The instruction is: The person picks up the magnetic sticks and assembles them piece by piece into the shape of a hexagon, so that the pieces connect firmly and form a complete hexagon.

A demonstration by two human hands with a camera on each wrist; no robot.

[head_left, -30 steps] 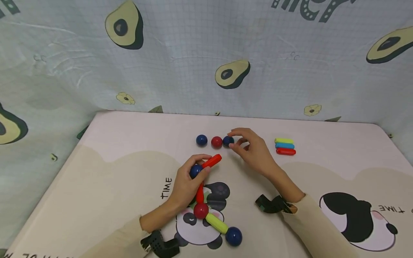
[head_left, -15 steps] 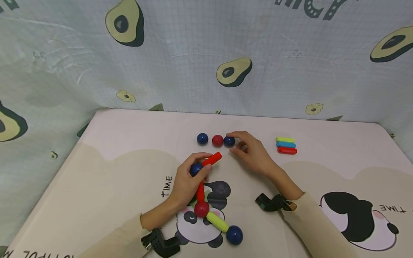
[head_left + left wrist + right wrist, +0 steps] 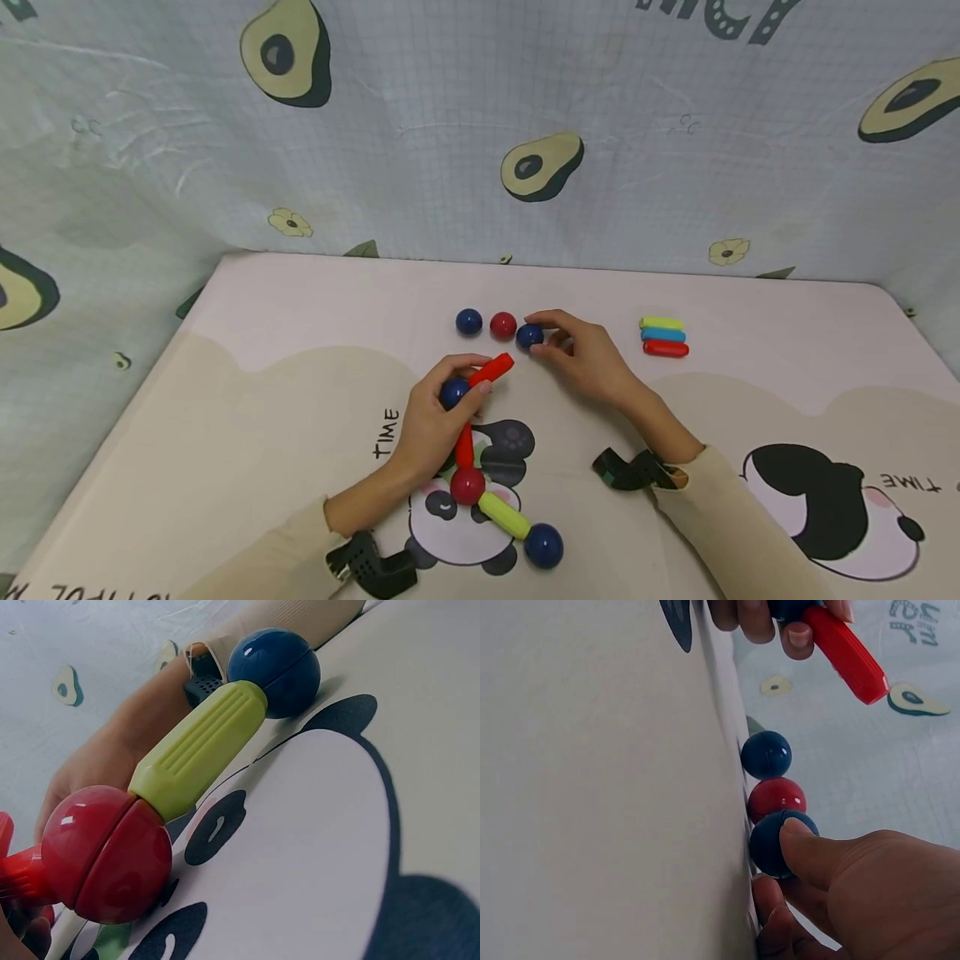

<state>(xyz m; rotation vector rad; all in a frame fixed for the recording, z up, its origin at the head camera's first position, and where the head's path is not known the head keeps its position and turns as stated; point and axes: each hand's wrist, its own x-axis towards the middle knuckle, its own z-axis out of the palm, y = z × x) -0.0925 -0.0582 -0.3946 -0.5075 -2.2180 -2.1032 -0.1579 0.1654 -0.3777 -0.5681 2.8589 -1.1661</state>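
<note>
The fingers of your right hand [image 3: 583, 357] pinch a blue ball [image 3: 529, 336], the thumb lying against it. Those of your left hand [image 3: 438, 417] grasp a second blue ball [image 3: 455, 392], with a red stick [image 3: 495, 368] jutting from it up and to the right. From under that hand a lower red stick [image 3: 464, 447] runs to a red ball [image 3: 467, 486]; a lime stick [image 3: 504, 515] joins this to an end ball [image 3: 543, 546], blue, nearest you.

Just beside the ball in your right hand sits a loose red ball [image 3: 503, 326], then a third blue ball [image 3: 468, 322] to its left, both on the worktop [image 3: 262, 442]. Right of your right hand, three sticks lie side by side: yellow [image 3: 661, 322], blue [image 3: 663, 335], red [image 3: 665, 348]. A printed panda [image 3: 465, 542] shows beneath the joined pieces, and an avocado-print sheet [image 3: 412, 83] hangs behind.
</note>
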